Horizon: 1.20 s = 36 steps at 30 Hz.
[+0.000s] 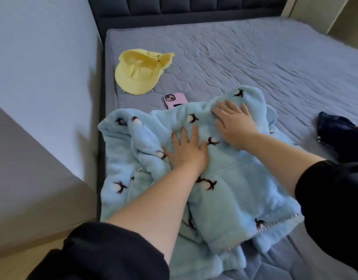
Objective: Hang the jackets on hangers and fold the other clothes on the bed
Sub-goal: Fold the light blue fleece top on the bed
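Both hands lie flat with spread fingers, the left hand (186, 152) and right hand (234, 122) pressing the blue fleece garment (234, 190) onto the bed (254, 57). Smoothing outward from the middle should flatten the bunched left sleeve (141, 138) before any fold.

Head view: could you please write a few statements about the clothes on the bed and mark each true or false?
1. The left hand and the right hand both lie flat on the fleece. True.
2. The phone lies fully uncovered. False: the fleece covers its near end.
3. The cap lies beyond the phone, nearer the headboard. True.
4. The fleece hangs on a hanger. False: it lies spread on the bed.
5. A dark garment lies right of the fleece. True.
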Each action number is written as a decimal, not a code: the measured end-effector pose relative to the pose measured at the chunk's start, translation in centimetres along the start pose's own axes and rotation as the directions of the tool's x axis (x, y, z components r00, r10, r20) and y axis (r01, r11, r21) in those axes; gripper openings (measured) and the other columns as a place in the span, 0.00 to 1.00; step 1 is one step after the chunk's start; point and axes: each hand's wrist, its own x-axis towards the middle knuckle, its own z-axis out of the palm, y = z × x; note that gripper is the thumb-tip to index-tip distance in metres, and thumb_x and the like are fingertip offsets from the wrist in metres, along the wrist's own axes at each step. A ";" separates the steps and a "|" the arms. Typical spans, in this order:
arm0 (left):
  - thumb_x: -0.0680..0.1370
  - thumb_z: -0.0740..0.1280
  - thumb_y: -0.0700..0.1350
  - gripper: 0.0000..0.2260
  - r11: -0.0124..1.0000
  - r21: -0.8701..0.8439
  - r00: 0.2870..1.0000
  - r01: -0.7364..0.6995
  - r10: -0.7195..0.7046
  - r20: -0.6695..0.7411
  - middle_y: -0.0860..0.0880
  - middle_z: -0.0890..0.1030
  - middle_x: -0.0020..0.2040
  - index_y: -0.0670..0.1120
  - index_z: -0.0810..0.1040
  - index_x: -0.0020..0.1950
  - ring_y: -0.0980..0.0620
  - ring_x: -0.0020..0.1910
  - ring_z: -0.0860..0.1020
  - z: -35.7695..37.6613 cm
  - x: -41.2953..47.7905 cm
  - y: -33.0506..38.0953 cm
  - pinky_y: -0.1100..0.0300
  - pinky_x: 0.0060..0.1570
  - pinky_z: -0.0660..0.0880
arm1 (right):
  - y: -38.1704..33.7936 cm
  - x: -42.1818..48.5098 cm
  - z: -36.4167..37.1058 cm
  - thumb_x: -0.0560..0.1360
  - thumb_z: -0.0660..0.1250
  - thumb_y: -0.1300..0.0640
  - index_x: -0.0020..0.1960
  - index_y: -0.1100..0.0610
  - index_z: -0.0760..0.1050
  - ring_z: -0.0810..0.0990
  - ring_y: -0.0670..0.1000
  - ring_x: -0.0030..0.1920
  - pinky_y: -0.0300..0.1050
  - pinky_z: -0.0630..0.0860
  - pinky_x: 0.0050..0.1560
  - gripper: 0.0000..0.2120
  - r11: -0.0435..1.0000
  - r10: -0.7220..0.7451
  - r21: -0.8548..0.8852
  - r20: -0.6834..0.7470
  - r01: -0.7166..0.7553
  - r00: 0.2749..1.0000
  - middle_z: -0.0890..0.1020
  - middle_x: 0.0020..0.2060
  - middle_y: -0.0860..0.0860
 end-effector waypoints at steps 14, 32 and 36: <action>0.79 0.43 0.61 0.27 0.991 0.135 1.000 -0.007 0.005 0.021 0.52 0.42 0.79 0.60 0.36 0.76 0.47 0.77 0.40 1.8 2.1 -0.7 0.32 0.68 0.40 | 10.9 1.6 2.3 0.68 0.61 0.27 0.77 0.52 0.54 0.66 0.60 0.70 0.58 0.64 0.70 0.47 0.560 0.583 0.450 0.382 -0.695 0.717 0.64 0.74 0.55; 0.80 0.45 0.63 0.30 0.869 0.276 0.908 -0.411 0.364 0.206 0.50 0.37 0.78 0.55 0.40 0.78 0.45 0.76 0.33 2.8 -6.2 4.8 0.34 0.68 0.35 | 8.2 -5.1 -3.7 0.68 0.76 0.46 0.50 0.57 0.76 0.83 0.55 0.44 0.49 0.81 0.39 0.19 0.305 0.483 0.594 0.577 -0.745 0.658 0.83 0.44 0.56; 0.81 0.51 0.57 0.28 0.925 0.136 0.934 -0.355 0.347 0.079 0.51 0.41 0.79 0.54 0.45 0.79 0.48 0.77 0.37 2.4 -9.1 3.6 0.38 0.72 0.40 | 5.4 -5.8 -7.3 0.69 0.73 0.51 0.44 0.55 0.75 0.79 0.50 0.39 0.40 0.73 0.30 0.11 0.413 0.528 0.661 0.387 -0.627 0.756 0.80 0.40 0.52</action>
